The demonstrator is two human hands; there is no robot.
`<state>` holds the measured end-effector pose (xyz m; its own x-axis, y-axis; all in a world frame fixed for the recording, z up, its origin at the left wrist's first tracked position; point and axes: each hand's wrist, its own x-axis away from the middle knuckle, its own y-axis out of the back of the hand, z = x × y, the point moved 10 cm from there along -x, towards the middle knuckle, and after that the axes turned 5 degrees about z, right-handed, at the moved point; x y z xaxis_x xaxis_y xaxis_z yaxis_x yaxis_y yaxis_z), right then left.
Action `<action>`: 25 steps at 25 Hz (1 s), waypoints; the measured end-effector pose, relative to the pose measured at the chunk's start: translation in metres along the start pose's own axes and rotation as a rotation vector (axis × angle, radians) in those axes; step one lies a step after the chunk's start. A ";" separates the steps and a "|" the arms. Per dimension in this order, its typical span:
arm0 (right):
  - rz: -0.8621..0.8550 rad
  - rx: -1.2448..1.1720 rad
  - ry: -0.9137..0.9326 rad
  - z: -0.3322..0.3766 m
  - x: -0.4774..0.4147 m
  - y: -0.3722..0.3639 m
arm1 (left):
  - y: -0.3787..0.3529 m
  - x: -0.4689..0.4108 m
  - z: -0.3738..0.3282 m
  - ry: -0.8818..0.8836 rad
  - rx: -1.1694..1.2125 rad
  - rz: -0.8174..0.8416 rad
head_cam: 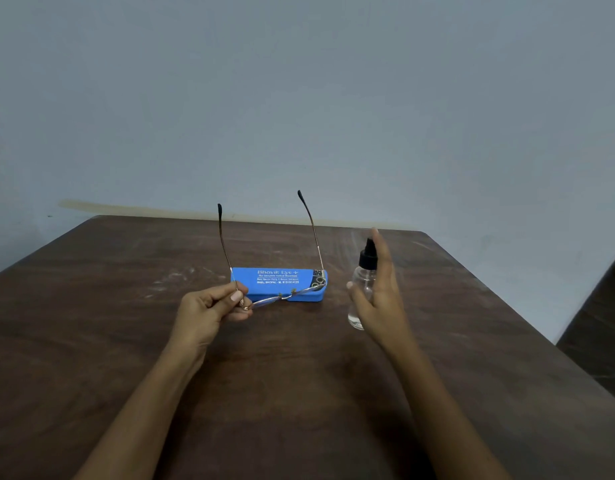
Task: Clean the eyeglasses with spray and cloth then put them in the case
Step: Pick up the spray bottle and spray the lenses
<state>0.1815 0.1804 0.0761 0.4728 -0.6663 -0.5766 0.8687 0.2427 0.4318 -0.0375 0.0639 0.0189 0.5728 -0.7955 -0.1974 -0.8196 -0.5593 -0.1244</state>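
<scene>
Eyeglasses (282,296) with a thin metal frame hang just above the worktop (91,341), in front of the blue case (282,282). They look light and springy, likely easy to bend at the hinges, with lenses that would smear or scratch under a fingertip, so the safest hold is on the frame corner or an arm, never on the glass.

That is how the left hand (209,306) has them: closed in a pinch, thumb against fingers, on the frame corner at the hinge nearest it. Both arms of the glasses are unfolded and point up and away, past the case.

To the right of the case, the right hand (379,292) is open with fingers straight and spread. It stands just beside a small clear spray bottle (363,289) with a black cap. Its thumb seems to reach across the front of the bottle, but whether it touches cannot be told, and nothing is gripped.

The case lies shut behind the glasses, white print on its lid. No cloth shows anywhere on the worktop; it may be inside the case. Spraying looks like the step at hand.
</scene>
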 end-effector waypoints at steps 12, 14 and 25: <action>-0.117 0.002 -0.039 -0.038 -0.003 0.024 | -0.004 -0.003 0.003 -0.095 -0.238 -0.017; -0.127 0.000 -0.047 -0.043 -0.004 0.025 | -0.005 -0.005 0.004 -0.105 -0.251 -0.009; -0.163 -0.095 -0.046 -0.053 -0.003 0.024 | -0.006 -0.005 0.003 -0.138 -0.221 0.008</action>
<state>0.2087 0.2257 0.0512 0.3192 -0.7335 -0.6001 0.9443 0.1928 0.2666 -0.0351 0.0716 0.0182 0.5467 -0.7692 -0.3307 -0.7930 -0.6025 0.0902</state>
